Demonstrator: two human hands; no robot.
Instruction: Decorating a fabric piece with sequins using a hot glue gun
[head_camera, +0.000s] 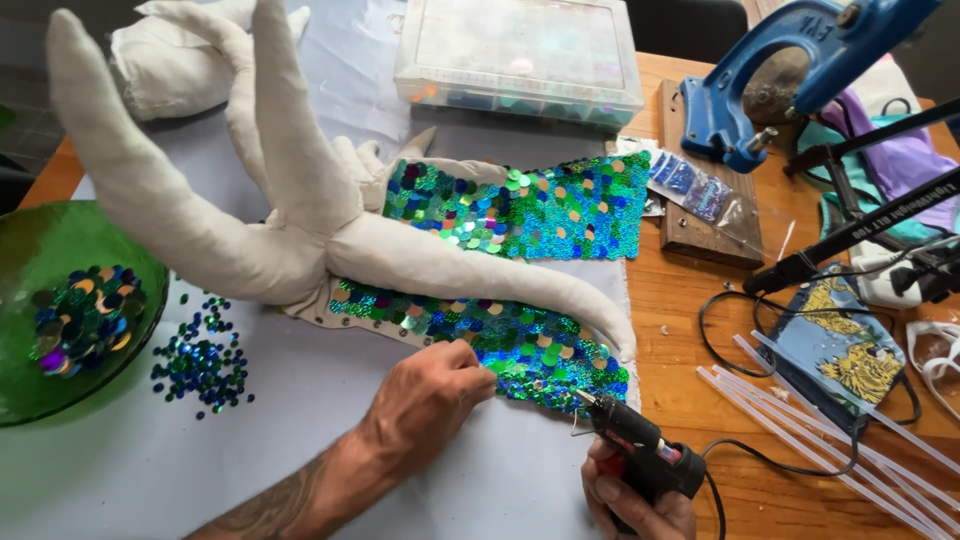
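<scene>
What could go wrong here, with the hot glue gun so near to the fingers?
1. The glue gun in the right hand points its nozzle close to the left hand pressing the sequin strip; a burn seems possible.
2. Its cord runs beside the glue sticks and might drag them.

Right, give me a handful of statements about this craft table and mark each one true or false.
1. The right hand holds a black hot glue gun. True.
2. The left hand rests inside the green glass bowl. False: it presses on the sequined fabric piece beneath the stuffed fabric limbs.
3. Loose sequins lie on the pale sheet beside the bowl. True.
4. The clear glue sticks stand upright in a jar. False: they lie flat on the wooden table, right of the glue gun.
5. The blue hand press sits at the far right. True.
</scene>
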